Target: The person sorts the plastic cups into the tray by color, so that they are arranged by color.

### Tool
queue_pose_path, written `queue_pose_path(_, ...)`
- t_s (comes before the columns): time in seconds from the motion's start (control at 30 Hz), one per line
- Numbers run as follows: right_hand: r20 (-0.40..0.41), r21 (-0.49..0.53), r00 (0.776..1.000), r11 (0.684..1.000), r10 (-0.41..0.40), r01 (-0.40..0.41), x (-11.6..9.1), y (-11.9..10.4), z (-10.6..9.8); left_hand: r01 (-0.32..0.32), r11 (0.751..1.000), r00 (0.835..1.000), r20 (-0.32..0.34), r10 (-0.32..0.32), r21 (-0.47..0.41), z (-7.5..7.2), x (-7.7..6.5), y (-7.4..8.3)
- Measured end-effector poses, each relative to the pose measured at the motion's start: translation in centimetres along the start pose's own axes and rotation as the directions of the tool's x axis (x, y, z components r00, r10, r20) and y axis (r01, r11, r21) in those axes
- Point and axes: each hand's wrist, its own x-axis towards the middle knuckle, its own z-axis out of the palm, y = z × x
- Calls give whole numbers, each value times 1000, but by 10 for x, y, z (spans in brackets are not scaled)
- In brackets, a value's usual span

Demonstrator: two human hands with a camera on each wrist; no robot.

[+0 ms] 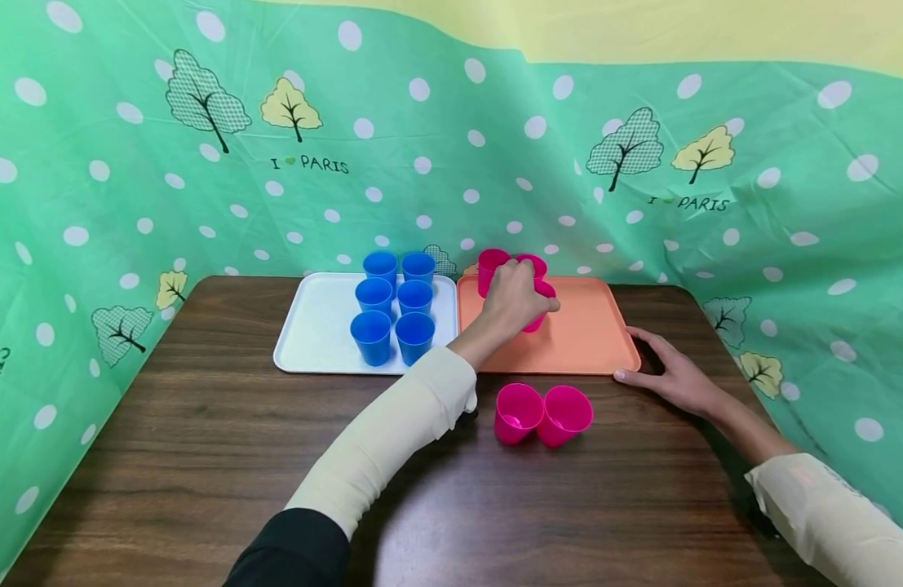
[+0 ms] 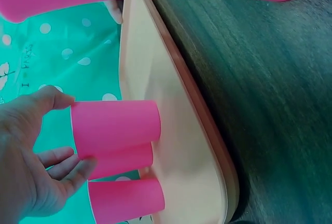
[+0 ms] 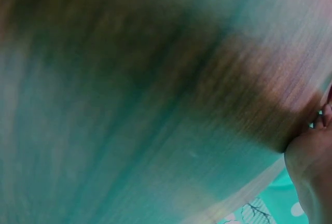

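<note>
My left hand (image 1: 517, 295) reaches over the salmon-orange tray (image 1: 579, 334). Thumb and fingers pinch the rim of an upright pink cup (image 2: 116, 128). In the left wrist view its base looks close to or on the tray; I cannot tell which. Behind it on the tray stand two more pink cups (image 1: 493, 262), partly hidden by the hand. My right hand (image 1: 675, 377) touches the tray's right edge near the front corner, thumb and fingers spread. In the right wrist view only part of that hand (image 3: 311, 156) shows, at the right border.
Two pink cups (image 1: 519, 412) stand side by side on the dark wooden table (image 1: 201, 456), in front of the orange tray. To its left, a white tray (image 1: 315, 326) holds several blue cups (image 1: 370, 336) in two columns. A green patterned cloth (image 1: 422, 106) hangs behind.
</note>
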Motion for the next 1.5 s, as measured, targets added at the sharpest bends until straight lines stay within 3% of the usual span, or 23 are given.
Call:
queue_pose_path(0.37,-1,6,1000,1000,-4,4,1,3,1,-13,998,1000,23,12,57,-3,-3,-1)
queue_pose_path(0.57,-1,2,1000,1000,0,0,2,4,1,-1,983,1000,1,1,182,-9,-6,2)
queue_pose_path(0.63,-2,3,1000,1000,-1,1,2,4,1,-13,977,1000,-11,15,215,-13,-8,3)
queue_pose_path(0.8,0,-1,1000,1000,5,-5,2,2,0,-60,978,998,-6,62,198,-23,-14,6)
queue_pose_path(0.9,4,-2,1000,1000,10,-10,2,1,0,-112,979,994,31,108,169,-27,-20,8)
queue_pose_path(1.03,7,-4,1000,1000,15,-15,2,0,1,-174,978,978,131,160,111,-30,-30,12)
queue_pose_path(1.3,6,-8,1000,1000,24,-24,3,0,2,-186,981,944,288,163,57,-37,-53,22)
queue_pose_path(1.5,12,-13,1000,1000,21,-21,3,1,2,-206,978,914,358,189,12,-46,-71,22)
